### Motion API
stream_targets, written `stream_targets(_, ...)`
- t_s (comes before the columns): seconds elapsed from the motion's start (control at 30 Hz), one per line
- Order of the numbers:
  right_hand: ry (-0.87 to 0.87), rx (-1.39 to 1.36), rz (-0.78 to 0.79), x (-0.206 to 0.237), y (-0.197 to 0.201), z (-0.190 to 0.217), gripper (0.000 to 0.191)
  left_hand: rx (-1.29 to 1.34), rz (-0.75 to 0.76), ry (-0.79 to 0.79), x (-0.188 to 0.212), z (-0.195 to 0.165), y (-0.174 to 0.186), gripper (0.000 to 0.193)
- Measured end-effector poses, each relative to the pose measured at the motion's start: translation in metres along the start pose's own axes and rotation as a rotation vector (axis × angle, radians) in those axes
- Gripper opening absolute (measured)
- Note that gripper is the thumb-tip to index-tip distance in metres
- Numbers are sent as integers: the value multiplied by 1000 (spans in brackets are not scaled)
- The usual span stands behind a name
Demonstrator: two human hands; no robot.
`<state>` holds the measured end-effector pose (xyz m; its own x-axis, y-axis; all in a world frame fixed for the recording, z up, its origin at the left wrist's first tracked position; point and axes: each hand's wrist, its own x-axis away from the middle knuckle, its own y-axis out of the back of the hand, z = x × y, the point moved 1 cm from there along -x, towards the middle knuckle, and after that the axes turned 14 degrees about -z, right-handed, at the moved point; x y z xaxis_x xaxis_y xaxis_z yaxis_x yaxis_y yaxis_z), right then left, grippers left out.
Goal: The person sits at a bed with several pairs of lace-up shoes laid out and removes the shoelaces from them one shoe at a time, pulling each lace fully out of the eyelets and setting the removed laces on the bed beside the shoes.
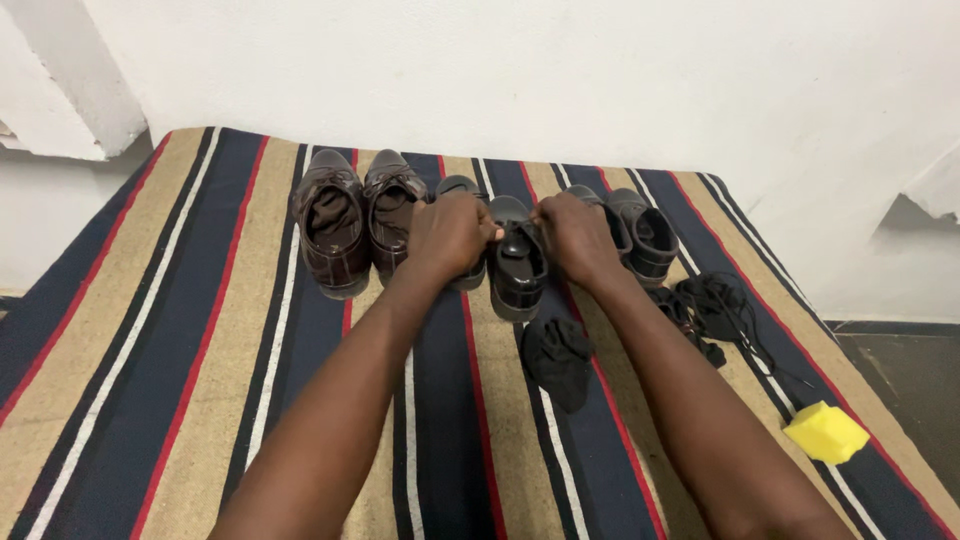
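Several dark shoes stand in a row on a striped mat. Both hands meet over a black shoe in the middle. My left hand is closed at its left side, covering most of a second black shoe. My right hand is closed at its right side. The fingers of both pinch something thin at the shoe's top, too small to identify. Two brown shoes sit left of my left hand. Another black pair sits right of my right hand.
A black sock lies on the mat just below the middle shoe. A heap of black laces and cloth lies to the right. A yellow sponge sits near the mat's right edge. White wall behind; dark floor at right.
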<state>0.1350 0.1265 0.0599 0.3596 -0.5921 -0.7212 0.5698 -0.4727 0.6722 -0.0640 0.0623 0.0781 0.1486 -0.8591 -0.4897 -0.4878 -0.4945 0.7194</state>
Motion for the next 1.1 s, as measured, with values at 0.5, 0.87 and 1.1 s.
stream_targets(0.5, -497, -135, -410, 4, 20, -45, 13, 887, -87, 397, -17, 31, -30, 35)
stream_targets(0.87, -737, -379, -509, 6, 47, -44, 15, 1356, -63, 766, -16, 19, -16, 33)
stream_targets(1.1, -289, -237, -305, 11, 50, -16, 19, 672, -120, 234, -10, 3, -11, 45)
